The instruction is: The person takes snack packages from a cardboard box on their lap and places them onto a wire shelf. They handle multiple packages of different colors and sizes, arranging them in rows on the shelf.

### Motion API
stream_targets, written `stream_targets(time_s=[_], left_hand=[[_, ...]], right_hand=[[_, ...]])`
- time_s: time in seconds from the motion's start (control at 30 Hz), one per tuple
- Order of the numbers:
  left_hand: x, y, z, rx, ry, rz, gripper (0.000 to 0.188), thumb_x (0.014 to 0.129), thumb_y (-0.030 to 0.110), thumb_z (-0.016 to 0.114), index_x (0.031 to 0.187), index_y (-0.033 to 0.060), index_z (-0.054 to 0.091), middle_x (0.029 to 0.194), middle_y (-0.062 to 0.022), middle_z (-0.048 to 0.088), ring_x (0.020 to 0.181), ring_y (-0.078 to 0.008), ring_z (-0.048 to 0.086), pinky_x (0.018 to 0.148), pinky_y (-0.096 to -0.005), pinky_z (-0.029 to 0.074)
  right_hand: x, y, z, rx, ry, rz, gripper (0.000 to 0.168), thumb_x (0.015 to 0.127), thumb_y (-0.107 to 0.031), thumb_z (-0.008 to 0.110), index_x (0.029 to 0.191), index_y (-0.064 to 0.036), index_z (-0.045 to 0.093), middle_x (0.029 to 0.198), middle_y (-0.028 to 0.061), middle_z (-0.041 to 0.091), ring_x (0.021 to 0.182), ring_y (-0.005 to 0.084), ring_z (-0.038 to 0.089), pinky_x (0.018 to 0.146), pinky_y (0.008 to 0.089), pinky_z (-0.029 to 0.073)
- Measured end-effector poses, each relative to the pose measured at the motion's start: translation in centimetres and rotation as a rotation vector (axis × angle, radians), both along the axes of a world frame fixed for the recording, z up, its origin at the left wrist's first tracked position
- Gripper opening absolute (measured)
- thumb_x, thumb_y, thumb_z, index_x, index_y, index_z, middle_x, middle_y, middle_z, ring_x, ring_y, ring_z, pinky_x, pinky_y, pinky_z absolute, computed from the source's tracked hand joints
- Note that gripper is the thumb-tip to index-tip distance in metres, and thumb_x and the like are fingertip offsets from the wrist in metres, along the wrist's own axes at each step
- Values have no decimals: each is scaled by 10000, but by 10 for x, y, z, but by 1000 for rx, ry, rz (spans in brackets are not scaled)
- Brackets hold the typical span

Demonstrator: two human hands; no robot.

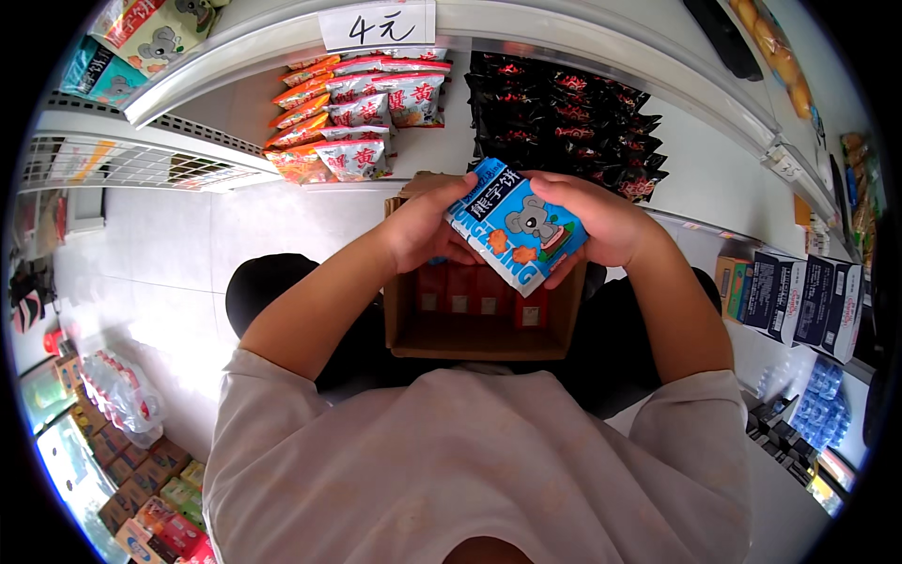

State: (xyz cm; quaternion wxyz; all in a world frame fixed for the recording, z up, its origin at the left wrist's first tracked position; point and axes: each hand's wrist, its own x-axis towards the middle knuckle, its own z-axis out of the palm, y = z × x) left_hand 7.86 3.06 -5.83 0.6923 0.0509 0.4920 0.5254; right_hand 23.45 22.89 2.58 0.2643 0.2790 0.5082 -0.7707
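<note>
A blue biscuit packet (525, 229) with a koala picture is held tilted between both hands. My left hand (430, 222) grips its left side, thumb at the upper corner. My right hand (592, 211) has the opposite side, with the thumb on the front near the top edge. Below the packet stands an open cardboard box (486, 347) between my knees. Several red packs (454, 289) stand inside it, each with a pale label patch. Packet and hands hide the far part of the box.
Ahead, a white shelf (454, 151) bears silver and orange snack bags (352, 120) and black snack bags (557, 113). The upper shelf edge (550, 32) juts out above, carrying a handwritten price sign (378, 25). A wire rack (141, 162) is left; dark cartons (803, 303) stand right.
</note>
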Motion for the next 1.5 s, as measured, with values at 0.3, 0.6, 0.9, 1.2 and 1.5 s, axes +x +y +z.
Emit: stream_targets(time_s=[0.3,0.6,0.9,1.2,1.5], left_hand=[[-15,1,11,-2,218,162,563,1056,507,593,1312,6,611,1137,-116,737,1049,-247,721,927,-472,571],[-9,-4,20,46,466,139,568,1057,519,596,1157,-30,699,934,-93,754,812,-169,731,682,-316,590],[-18,-6,18,136,562,-54,532,1097,483,530,1096,-25,687,864,-85,732,717,-148,699,626,-288,553],[-13,-8,23,214,624,111,539,1071,489,546,1349,27,567,950,-105,700,768,-150,689,592,-283,544],[9,-8,25,284,538,-60,679,971,279,773,1472,33,387,1128,-125,703,936,-162,710,633,-303,577]], right_hand=[[-3,8,3,271,104,70,663,1055,-536,535,1517,-66,465,1360,161,629,1166,286,680,695,416,653],[5,-7,-12,121,101,-2,749,969,-401,757,1542,-51,425,1396,177,600,1214,330,658,777,482,667],[4,-27,-45,67,236,-66,647,986,-319,753,1499,-42,472,1330,139,658,1219,263,659,963,440,592],[1,-35,-43,24,200,-151,531,1003,-310,741,1408,-29,545,1293,119,683,1150,220,685,1001,396,567],[1,-35,-39,71,212,-392,544,993,-317,760,1385,-19,532,1289,120,662,1151,228,674,972,404,567]])
